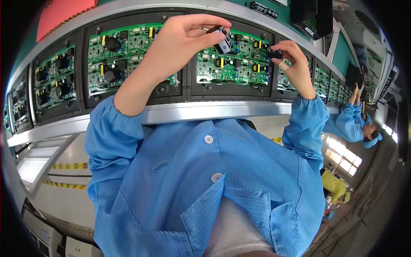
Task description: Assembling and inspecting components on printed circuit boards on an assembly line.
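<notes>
Black-and-grey cylindrical components (224,45) are held in the bent fingers of the left hand (180,43), above a green printed circuit board panel (208,76) set in a black rectangular frame (231,91). A small black cylindrical component (275,55) is pinched between the thumb and fingers of the right hand (296,66), near the panel's right edge.
</notes>
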Motion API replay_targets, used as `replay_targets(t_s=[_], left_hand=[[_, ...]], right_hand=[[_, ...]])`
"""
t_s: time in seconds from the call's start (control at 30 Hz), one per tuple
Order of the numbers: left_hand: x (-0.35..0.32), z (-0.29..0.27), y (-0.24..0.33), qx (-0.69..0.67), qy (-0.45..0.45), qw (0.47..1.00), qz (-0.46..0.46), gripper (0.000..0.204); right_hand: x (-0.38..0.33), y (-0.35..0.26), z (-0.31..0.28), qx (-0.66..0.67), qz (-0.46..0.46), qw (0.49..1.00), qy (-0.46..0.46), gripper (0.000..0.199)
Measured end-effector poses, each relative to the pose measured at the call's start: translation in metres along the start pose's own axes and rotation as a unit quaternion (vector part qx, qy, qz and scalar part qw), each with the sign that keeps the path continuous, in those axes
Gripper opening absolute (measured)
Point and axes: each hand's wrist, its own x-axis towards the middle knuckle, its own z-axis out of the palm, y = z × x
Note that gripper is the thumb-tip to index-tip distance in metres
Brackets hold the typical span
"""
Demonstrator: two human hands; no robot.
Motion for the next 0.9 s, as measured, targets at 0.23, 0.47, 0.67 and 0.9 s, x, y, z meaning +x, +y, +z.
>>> replay_targets(t_s=[0.23,0.47,0.67,0.9], left_hand=[[-0.004,0.016,-0.021,-0.093,0.039,0.995,-0.022,0.033],[-0.002,0.014,-0.022,-0.053,0.006,0.998,-0.022,0.033],[-0.006,0.018,-0.031,0.029,0.014,0.999,-0.013,0.034],[-0.008,0.025,-0.027,0.176,0.036,0.984,0.003,0.044]], right_hand=[[0.002,-0.001,0.003,-0.088,0.01,0.996,-0.009,0.04],[0.007,0.001,0.003,-0.093,-0.032,0.995,-0.02,0.042],[0.012,0.001,0.001,-0.136,-0.016,0.988,-0.065,0.044],[0.01,-0.005,0.008,-0.12,-0.018,0.991,-0.051,0.045]])
